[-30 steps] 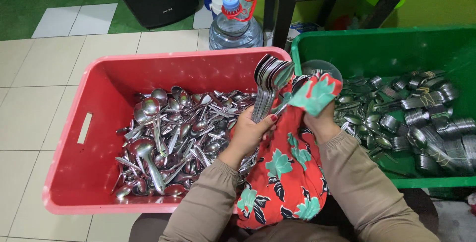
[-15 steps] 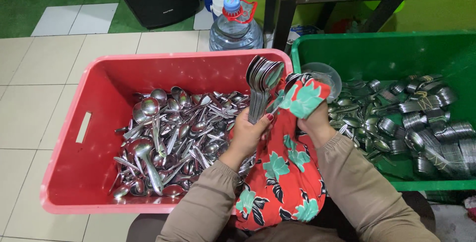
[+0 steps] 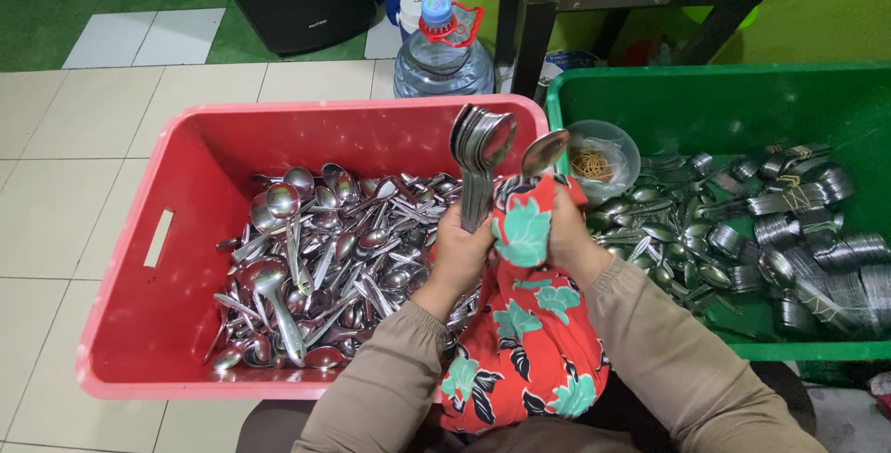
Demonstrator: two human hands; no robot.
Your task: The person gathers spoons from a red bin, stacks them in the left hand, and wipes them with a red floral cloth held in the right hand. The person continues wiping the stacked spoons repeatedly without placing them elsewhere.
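The left hand (image 3: 461, 251) squeezes a bunch of spoons (image 3: 478, 161) standing bowls-up, while just beside it the right hand (image 3: 566, 239) probably pinches one spoon (image 3: 543, 152) through the red cloth (image 3: 524, 323).

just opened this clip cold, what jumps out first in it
A red crate on the left, heaped with loose spoons. At centre the left hand grips a stack of spoons upright, while the right hand wraps one spoon in a red floral cloth. Bundled spoons fill the green crate on the right.
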